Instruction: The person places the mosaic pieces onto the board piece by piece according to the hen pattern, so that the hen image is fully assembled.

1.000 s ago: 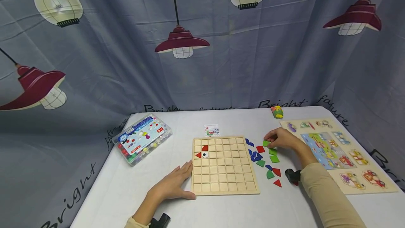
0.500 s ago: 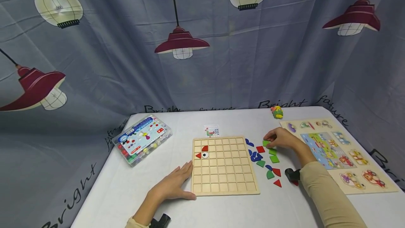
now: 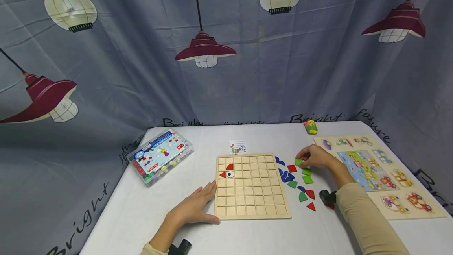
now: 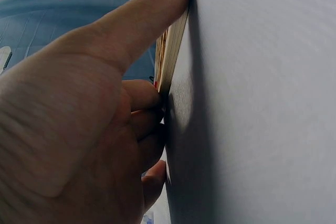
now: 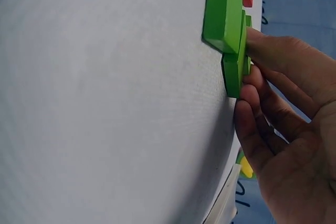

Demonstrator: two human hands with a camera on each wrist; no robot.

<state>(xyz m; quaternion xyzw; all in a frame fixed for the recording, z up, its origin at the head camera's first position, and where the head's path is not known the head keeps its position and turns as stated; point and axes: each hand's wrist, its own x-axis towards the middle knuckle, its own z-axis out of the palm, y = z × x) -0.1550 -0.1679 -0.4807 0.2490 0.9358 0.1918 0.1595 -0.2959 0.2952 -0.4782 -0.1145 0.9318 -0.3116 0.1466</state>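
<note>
Three green squares (image 3: 307,179) line up between the middle and right edge of the counter (image 3: 124,223); the right hand (image 3: 314,157) pinches the one closest to the far edge. Left of them sits the board (image 3: 251,190) (red pieces (image 3: 230,167) on it), the left hand (image 3: 196,206) relaxed against its side. A box (image 3: 161,156) lies toward the counter's far left corner, a puzzle (image 3: 362,170) along its right edge.

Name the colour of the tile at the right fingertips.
Green tile, seen best in the head view.
</note>
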